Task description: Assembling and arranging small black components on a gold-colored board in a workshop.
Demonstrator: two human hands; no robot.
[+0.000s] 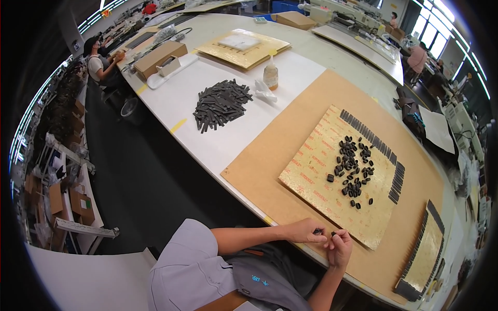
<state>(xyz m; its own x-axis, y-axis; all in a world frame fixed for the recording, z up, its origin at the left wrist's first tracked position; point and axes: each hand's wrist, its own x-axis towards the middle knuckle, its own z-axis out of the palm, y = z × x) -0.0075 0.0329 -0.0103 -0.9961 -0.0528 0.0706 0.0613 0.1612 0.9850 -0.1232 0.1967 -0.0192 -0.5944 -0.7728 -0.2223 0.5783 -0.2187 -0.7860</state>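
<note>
Just off the near edge of a yellowish board (311,155), my two hands are close together. My left hand (306,230) is closed, with a small black piece (318,231) showing at its fingertips. My right hand (340,250) pinches another dark bit (333,234) between thumb and finger; whether both belong to one strip I cannot tell. Scattered over the board's middle are many small black loops (348,147). Flat black strips (368,136) lie side by side along its far and right edges.
A heap of black strips (220,103) lies on white paper at the left, near a glue bottle (271,75) and crumpled tissue (265,91). A second board (425,249) edged with strips lies at the right. Cardboard boxes (161,58) stand farther back; another person (98,65) sits far left.
</note>
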